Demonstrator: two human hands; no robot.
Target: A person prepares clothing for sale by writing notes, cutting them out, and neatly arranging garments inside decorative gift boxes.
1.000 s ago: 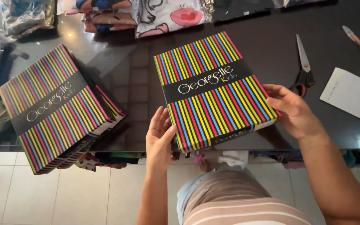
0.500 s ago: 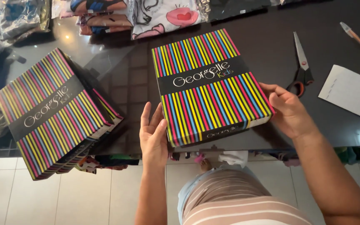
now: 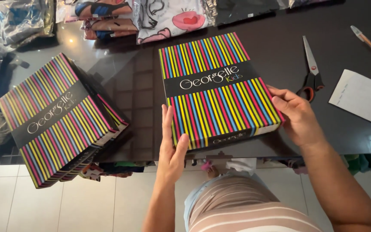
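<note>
A flat gift box (image 3: pixel 217 88) with bright vertical stripes and a black band lies on the dark glossy table (image 3: pixel 138 81), its near edge over the table's front edge. My left hand (image 3: pixel 171 148) presses flat against the box's near left side, thumb on the lid. My right hand (image 3: pixel 295 116) grips the box's right edge with curled fingers. The box sits between both hands.
A stack of matching striped boxes (image 3: pixel 59 118) overhangs the table's front left. Packed clothing in clear bags (image 3: pixel 168 17) lines the far edge. Scissors (image 3: pixel 311 71), a white paper slip (image 3: pixel 361 96) and a pencil (image 3: pixel 370 43) lie to the right. Tiled floor below.
The box has shifted slightly away from me and straightened. My left hand has flattened against its left side; my right hand stays on the right edge.
</note>
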